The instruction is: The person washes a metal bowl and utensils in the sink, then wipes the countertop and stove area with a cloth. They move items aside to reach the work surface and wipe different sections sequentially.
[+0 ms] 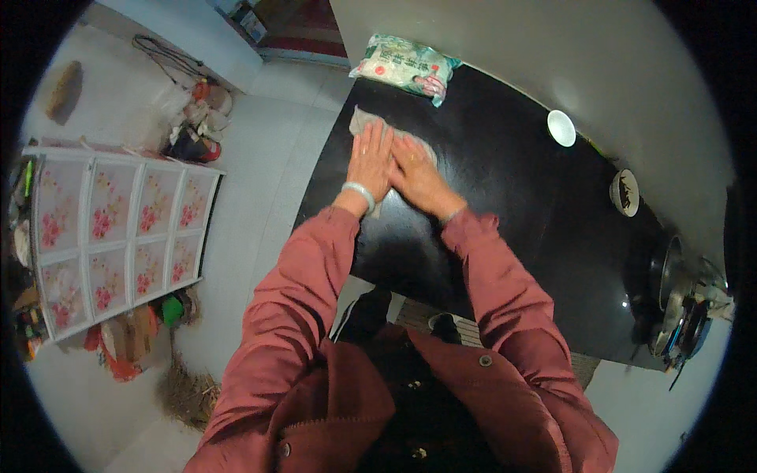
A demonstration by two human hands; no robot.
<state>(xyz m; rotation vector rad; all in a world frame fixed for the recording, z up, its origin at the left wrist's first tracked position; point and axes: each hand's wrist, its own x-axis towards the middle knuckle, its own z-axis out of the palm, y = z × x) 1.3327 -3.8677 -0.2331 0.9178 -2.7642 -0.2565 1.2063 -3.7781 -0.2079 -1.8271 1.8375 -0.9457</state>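
Both my hands lie flat on a light cloth (362, 120), which is spread on a glossy black tabletop (502, 177). My left hand (371, 162), with a pale bangle at the wrist, has its fingers extended over the cloth's left part. Touching it from the right, my right hand (417, 174) rests palm down, fingers slanting up and left. Beyond the hands, a printed green-and-white plastic package (405, 66) lies at the table's far end. Parts of the cloth are hidden beneath my palms.
Along the wall side of the table stand a white bowl (561, 128) and a bowl with dark contents (624, 193). A pan (670, 272) and other items crowd the right end. A flower-patterned drawer unit (127, 224) stands on the left, with a straw broom head (188, 390) near it.
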